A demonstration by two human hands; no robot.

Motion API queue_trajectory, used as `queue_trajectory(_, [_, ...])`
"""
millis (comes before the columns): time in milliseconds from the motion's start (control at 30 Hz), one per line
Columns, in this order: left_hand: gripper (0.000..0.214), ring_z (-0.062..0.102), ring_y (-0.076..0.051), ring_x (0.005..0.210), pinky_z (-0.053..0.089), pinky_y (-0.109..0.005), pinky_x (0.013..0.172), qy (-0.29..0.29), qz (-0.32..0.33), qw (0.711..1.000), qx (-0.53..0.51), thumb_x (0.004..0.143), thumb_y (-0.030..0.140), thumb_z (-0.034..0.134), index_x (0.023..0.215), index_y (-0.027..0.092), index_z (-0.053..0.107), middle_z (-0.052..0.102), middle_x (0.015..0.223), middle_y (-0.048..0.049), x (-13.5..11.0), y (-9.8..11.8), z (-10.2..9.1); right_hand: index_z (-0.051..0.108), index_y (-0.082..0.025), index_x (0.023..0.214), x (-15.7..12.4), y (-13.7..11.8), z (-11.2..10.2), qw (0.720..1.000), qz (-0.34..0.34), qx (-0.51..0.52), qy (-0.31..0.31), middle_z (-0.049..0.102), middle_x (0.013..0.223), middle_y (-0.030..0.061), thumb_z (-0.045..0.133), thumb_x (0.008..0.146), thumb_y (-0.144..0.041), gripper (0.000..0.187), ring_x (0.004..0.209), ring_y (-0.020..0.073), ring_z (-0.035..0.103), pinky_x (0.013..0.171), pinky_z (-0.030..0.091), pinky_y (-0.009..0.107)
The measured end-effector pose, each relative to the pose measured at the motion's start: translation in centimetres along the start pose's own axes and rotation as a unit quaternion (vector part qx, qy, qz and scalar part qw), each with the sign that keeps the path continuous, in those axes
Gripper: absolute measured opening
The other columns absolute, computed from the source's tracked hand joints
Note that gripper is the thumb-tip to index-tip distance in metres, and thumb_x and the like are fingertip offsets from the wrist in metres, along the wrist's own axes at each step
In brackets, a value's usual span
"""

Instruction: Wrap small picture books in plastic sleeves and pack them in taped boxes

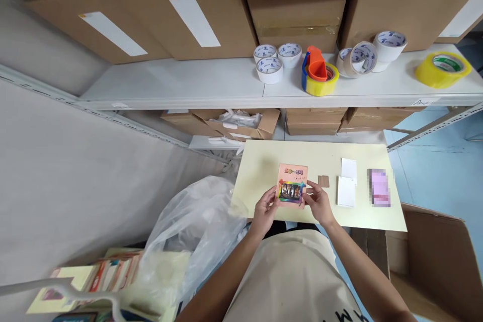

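Observation:
Between both hands a small pink book [292,173], with a rainbow-framed picture on its cover, is held face up above the pale yellow tabletop [260,153]. My left hand [265,208] grips its lower left edge, thumb and fingers closed on it. On the opposite edge, my right hand [318,203] pinches the right side. Just beyond the right hand lies a small brown cardboard piece [323,181]. Two white cards or pads, one a front white pad [346,191] and one a rear white pad [349,167], lie farther right, near a blurred pink-purple item [380,187].
A shelf [188,78] above the table carries cardboard boxes [181,5], white tape rolls [269,70], an orange tape dispenser [317,64] and yellow tape [442,69]. A plastic bag [188,211] and stacked books [109,272] are at left. An open carton [433,246] stands at right.

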State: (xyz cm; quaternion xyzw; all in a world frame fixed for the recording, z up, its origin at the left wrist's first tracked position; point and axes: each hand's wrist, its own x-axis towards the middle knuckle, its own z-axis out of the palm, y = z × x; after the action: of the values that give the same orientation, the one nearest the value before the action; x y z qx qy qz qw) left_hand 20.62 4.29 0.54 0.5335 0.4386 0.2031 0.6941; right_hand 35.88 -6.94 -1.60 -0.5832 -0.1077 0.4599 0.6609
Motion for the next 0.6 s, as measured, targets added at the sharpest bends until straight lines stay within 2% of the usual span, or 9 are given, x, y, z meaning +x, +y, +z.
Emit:
queue_trajectory(133, [0.052, 0.061, -0.023, 0.107, 0.053, -0.028, 0.079, 0.052, 0.005, 0.998, 0.023, 0.071, 0.043, 0.075, 0.118, 0.022, 0.065, 0.064, 0.123, -0.0109, 1.1, -1.6, -2.2, 0.052, -0.024, 0.100, 1.5, 1.7, 2.0, 1.000, 0.022, -0.015, 0.012, 0.069, 0.081, 0.0020, 0.075, 0.067, -0.046, 0.046, 0.059, 0.0158, 0.062, 0.054, 0.054, 0.032])
queue_trajectory(300, [0.042, 0.062, -0.020, 0.098, 0.052, -0.028, 0.079, 0.146, -0.033, 0.986, 0.077, 0.070, 0.038, 0.076, 0.108, 0.024, 0.070, 0.063, 0.107, -0.0067, 3.7, -4.8, -6.5, 0.052, -0.023, 0.086, 4.9, 5.0, 5.7, 0.994, 0.087, -0.072, -0.005, 0.064, 0.072, -0.0016, 0.076, 0.060, -0.038, 0.039, 0.064, 0.0155, 0.063, 0.058, 0.055, 0.031])
queue_trajectory(467, [0.035, 0.064, -0.021, 0.095, 0.052, -0.031, 0.078, 0.152, -0.109, 0.971, 0.148, 0.075, 0.029, 0.068, 0.109, 0.019, 0.069, 0.062, 0.107, -0.0078, 6.8, -8.3, -10.4, 0.055, -0.023, 0.083, 7.9, 9.4, 9.2, 0.976, 0.113, -0.186, 0.023, 0.062, 0.078, -0.0012, 0.070, 0.063, -0.034, 0.028, 0.063, 0.0143, 0.061, 0.055, 0.054, 0.030])
queue_trajectory(600, [0.028, 0.063, -0.021, 0.092, 0.051, -0.034, 0.083, 0.133, -0.096, 0.968, 0.191, 0.076, 0.028, 0.064, 0.102, 0.019, 0.070, 0.063, 0.097, -0.0055, 8.9, -10.1, -12.5, 0.057, -0.022, 0.085, 9.9, 12.4, 11.0, 0.961, 0.124, -0.238, 0.069, 0.060, 0.076, -0.0012, 0.065, 0.066, -0.032, 0.022, 0.065, 0.0154, 0.060, 0.055, 0.054, 0.030])
